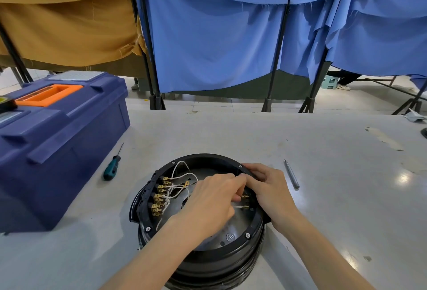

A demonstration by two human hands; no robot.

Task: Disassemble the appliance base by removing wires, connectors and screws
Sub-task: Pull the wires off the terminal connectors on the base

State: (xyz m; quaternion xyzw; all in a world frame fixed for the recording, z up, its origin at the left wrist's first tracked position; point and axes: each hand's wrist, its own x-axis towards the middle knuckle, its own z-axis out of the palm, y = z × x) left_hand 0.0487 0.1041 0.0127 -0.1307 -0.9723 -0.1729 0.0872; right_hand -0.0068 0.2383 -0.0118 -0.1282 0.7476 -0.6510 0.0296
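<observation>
Appliance base (201,238) sits upturned at the near middle of the bench (323,151), bulky and probably heavy enough not to slide. Left hand (212,199) has its fingers bunched, pinching at the right-side terminal (245,197) (the grip itself is half hidden); right hand (268,190) has its fingers curled over the rim, steadying. The thin white wires (182,176) look soft and tearable, so pull by the stiff brass connectors (159,197); the toolbox (57,141) crowds the left, and there is open bench to the right beyond the grey driver (291,174).
</observation>
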